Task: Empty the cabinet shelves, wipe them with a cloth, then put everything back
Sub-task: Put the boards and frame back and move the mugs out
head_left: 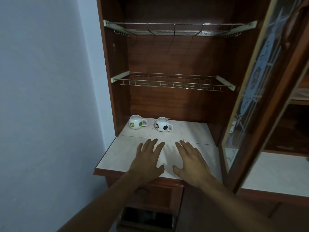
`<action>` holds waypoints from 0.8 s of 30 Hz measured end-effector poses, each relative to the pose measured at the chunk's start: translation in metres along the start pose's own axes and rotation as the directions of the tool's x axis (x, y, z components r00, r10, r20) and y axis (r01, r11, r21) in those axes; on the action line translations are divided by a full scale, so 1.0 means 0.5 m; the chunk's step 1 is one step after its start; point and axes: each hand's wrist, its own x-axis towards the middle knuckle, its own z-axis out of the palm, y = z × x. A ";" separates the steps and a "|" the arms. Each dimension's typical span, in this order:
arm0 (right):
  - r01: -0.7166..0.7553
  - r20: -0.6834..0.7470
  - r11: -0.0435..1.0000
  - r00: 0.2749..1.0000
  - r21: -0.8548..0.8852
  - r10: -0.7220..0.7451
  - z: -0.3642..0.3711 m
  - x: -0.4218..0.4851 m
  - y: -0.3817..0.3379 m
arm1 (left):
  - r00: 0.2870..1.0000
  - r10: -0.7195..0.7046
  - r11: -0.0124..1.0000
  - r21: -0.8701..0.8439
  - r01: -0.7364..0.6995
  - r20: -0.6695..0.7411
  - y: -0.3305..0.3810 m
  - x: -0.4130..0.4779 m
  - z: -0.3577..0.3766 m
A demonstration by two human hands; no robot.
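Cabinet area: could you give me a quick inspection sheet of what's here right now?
Surface: tiled counter, pale, bare in front.
Job's things: green-patterned mug and black-patterned mug upright at the back, apart; upper wire rack and lower wire rack empty; no cloth seen.
Clutter: nothing seen.
Hands: left hand and right hand open, flat, holding nothing.
Cables: nothing seen.
Surroundings: glass door swung open; drawer open below; blue wall on the left.
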 end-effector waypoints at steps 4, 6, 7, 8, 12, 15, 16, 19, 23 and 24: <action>-0.020 -0.021 1.000 1.000 -0.007 0.020 -0.022 -0.052 -0.016 | 1.000 0.019 1.000 0.007 -0.019 -0.005 0.026 -0.044 -0.019; -0.035 -0.046 0.999 0.998 -0.011 0.035 -0.031 -0.083 -0.024 | 0.999 0.035 0.999 0.013 -0.035 0.008 0.039 -0.072 -0.034; -0.045 -0.053 0.999 0.998 -0.016 0.044 -0.037 -0.103 -0.029 | 0.999 0.041 0.999 0.008 -0.041 0.015 0.048 -0.088 -0.042; -0.052 -0.057 0.998 0.997 -0.022 0.050 -0.042 -0.121 -0.031 | 0.999 0.045 0.999 -0.005 -0.045 0.016 0.056 -0.102 -0.049; -0.084 -0.048 0.995 0.996 -0.052 0.081 -0.067 -0.208 -0.042 | 0.996 0.084 0.996 -0.028 -0.084 -0.004 0.090 -0.160 -0.068; -0.123 -0.059 0.989 0.991 -0.078 0.118 -0.083 -0.280 -0.045 | 0.990 0.135 0.990 -0.042 -0.137 -0.050 0.119 -0.202 -0.071; -0.138 -0.067 0.986 0.989 -0.089 0.132 -0.090 -0.304 -0.045 | 0.987 0.153 0.986 -0.054 -0.156 -0.057 0.133 -0.216 -0.073; -0.177 -0.079 0.979 0.982 -0.099 0.170 -0.107 -0.370 -0.033 | 0.983 0.183 0.980 -0.071 -0.184 -0.025 0.183 -0.244 -0.074; -0.222 -0.093 0.968 0.973 -0.115 0.212 -0.135 -0.453 0.003 | 0.972 0.234 0.966 -0.115 -0.233 -0.010 0.272 -0.257 -0.076; -0.234 -0.096 0.965 0.970 -0.116 0.224 -0.146 -0.472 0.016 | 0.967 0.256 0.959 -0.126 -0.256 -0.014 0.296 -0.258 -0.076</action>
